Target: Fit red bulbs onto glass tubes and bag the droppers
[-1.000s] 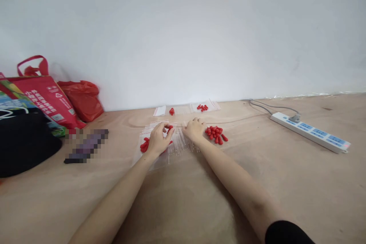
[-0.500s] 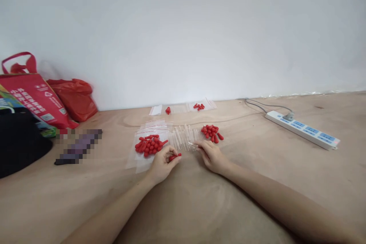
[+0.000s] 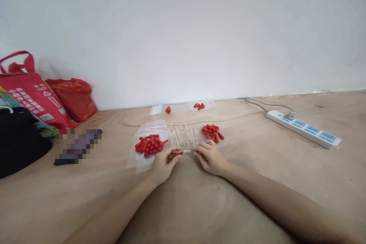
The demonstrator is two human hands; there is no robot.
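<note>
Bulb (image 3: 181,153) pinched in left hand (image 3: 162,163), clear tube (image 3: 187,151) in right hand (image 3: 211,159), joining unclear; bulbless tubes (image 3: 180,137) remaining at 12 o'clock.

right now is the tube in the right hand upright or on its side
On its side: the tube runs sideways from the right hand toward the red bulb in the left hand.

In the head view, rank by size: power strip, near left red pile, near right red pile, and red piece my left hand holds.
Largest first:
Power strip
Near left red pile
Near right red pile
Red piece in your left hand, partly hidden
</note>
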